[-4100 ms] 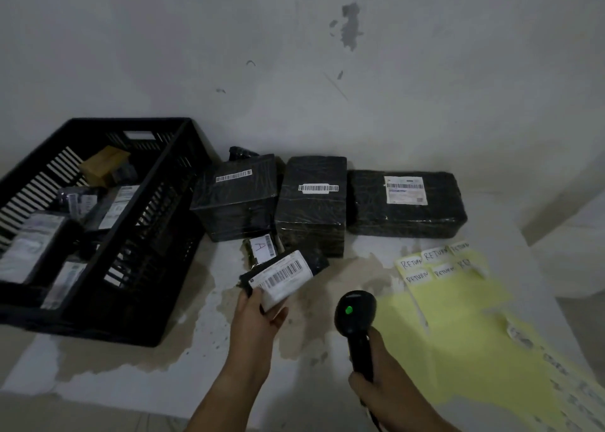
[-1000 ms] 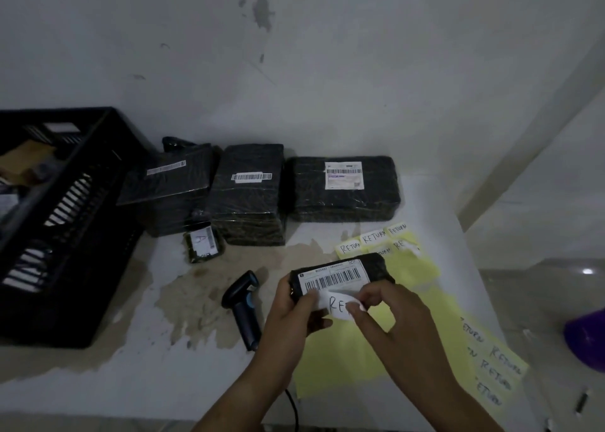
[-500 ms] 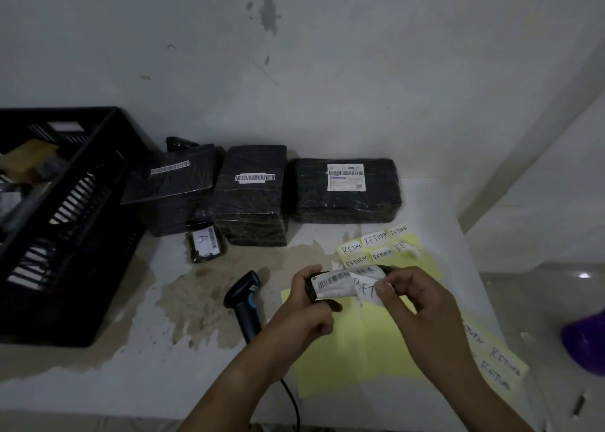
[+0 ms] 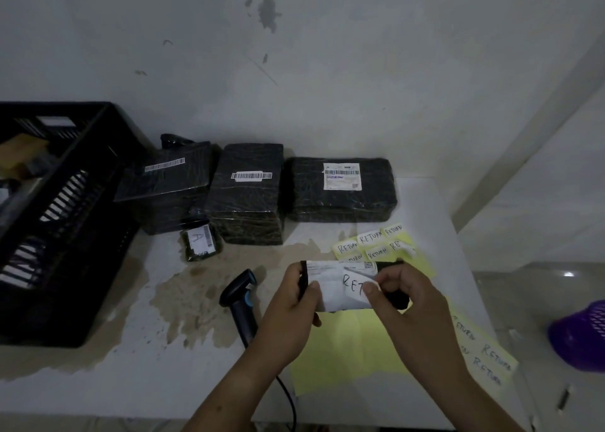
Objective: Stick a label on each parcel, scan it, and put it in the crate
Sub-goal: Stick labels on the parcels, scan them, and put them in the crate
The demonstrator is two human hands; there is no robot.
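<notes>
Above the table's front, my left hand (image 4: 291,304) grips the left end of a small black parcel (image 4: 334,284). My right hand (image 4: 409,300) holds its right end, thumb pressing a white label (image 4: 352,289) marked "RET" onto its face. The black scanner (image 4: 240,297) lies on the table just left of my left hand. Three large black wrapped parcels (image 4: 248,192) and a small one marked "A" (image 4: 200,240) sit at the back. The black crate (image 4: 62,202) stands at the left with several items inside.
Yellow backing sheets with "RETURN" labels (image 4: 370,245) lie under and right of my hands, more at the right edge (image 4: 484,353). A brown stain (image 4: 183,297) marks the table's middle. A purple basket (image 4: 579,333) sits on the floor to the right. The wall is close behind.
Since 4 s ago, the scanner was laid on the table and my right hand brought a label to the parcel. In the last second the parcel tipped toward me, label pressed on.
</notes>
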